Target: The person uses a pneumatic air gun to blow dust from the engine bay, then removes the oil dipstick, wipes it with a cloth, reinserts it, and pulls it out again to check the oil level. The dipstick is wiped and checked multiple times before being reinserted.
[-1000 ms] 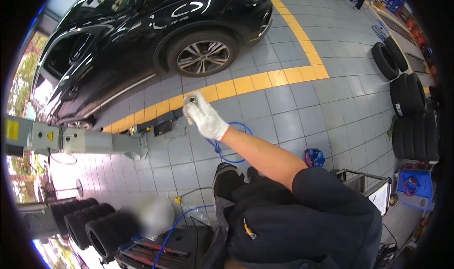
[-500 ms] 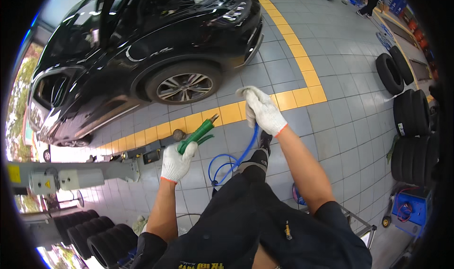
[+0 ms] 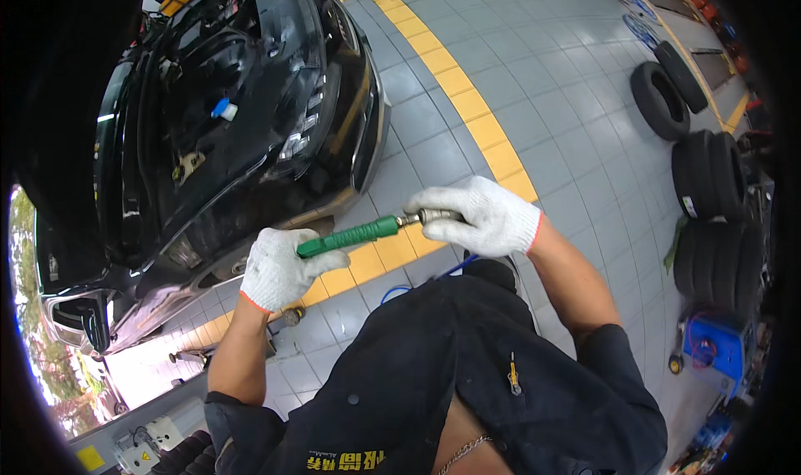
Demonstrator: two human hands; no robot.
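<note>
Air blow gun (image 3: 355, 237) and metal hose coupler (image 3: 440, 215), end to end beside a black car (image 3: 355, 145)

Head view, looking down past dark work clothes (image 3: 375, 341). At the centre, held out in front of the body: the air blow gun, green and ribbed, nearly level, tilted slightly up toward the right. Clamped around its left end: the left hand (image 3: 279, 266), in a white knit glove with an orange cuff. Closed around the metal hose coupler, in a matching glove: the right hand (image 3: 484, 216). Between the two hands, a short metal tip (image 3: 406, 221) up against the coupler; cannot tell if locked in or only touching. Below the right hand, part of a blue hose (image 3: 395, 292).

Upper left, the car's engine bay exposed, with a small blue-and-white item (image 3: 224, 109) inside. Right of the car, grey floor tiles (image 3: 517, 66) crossed by a yellow tile line (image 3: 467, 99). Far right, black tyres (image 3: 709, 179), some stacked, others leaning; below these, a blue wheeled machine (image 3: 715, 350).
</note>
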